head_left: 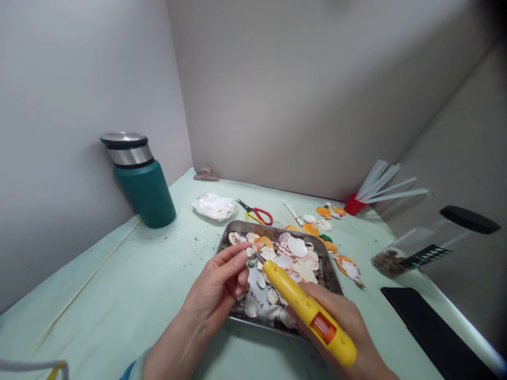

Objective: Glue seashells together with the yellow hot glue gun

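Note:
My right hand is wrapped round a yellow hot glue gun, its metal nozzle pointing up and left. Close to that nozzle, my left hand pinches a small whitish piece, perhaps a shell, between thumb and fingertips. I cannot tell whether the nozzle touches it. Both hands are over a metal tray that holds many seashells in white, orange and speckled red. Small metal pins lie among the shells at the tray's near side.
Behind the tray are red-and-yellow scissors, a crumpled white plastic bag and a pen. A green bottle stands left. Orange shell pieces, a red cup of glue sticks, a clear jar and a black flat object are right.

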Action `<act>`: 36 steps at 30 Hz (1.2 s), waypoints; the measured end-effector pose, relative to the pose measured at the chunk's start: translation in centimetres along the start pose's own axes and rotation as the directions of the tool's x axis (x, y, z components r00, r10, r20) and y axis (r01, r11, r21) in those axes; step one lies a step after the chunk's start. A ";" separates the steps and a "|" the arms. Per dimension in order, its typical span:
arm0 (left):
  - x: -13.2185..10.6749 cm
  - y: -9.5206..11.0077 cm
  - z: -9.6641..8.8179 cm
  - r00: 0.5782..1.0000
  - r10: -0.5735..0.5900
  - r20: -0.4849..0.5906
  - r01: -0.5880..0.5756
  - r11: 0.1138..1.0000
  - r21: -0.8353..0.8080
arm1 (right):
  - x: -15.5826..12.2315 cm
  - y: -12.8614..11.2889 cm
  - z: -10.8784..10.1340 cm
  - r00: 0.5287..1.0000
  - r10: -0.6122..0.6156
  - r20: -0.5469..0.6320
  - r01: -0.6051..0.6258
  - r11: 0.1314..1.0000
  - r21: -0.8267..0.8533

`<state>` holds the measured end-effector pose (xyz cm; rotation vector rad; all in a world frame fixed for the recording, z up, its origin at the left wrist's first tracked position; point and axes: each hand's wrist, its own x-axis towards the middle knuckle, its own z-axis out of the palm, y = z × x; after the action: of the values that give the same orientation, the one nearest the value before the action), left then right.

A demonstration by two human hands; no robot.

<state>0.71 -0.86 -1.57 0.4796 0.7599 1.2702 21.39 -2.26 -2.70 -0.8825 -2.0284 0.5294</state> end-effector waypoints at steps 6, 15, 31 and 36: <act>0.0 0.0 0.0 1.000 0.004 -0.018 -0.004 1.000 0.003 | 0.0 0.1 0.0 1.000 -0.001 -0.002 0.001 1.000 -0.001; 0.0 0.1 0.0 1.000 0.002 -0.011 -0.002 1.000 -0.011 | 0.1 -0.2 -0.1 1.000 0.000 0.006 0.000 1.000 0.004; 0.0 -0.1 -0.3 0.998 0.000 0.055 0.002 0.999 -0.037 | 0.0 0.1 -0.2 0.998 -0.046 0.035 0.043 0.997 0.066; 0.2 0.0 -0.2 0.999 -0.008 0.042 0.008 1.000 -0.014 | 0.2 -0.2 -0.2 0.998 -0.053 0.031 0.050 0.995 0.091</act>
<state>0.61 -0.69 -1.75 0.4896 0.7166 1.2537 21.43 -2.25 -2.33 -0.7702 -2.0350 0.6064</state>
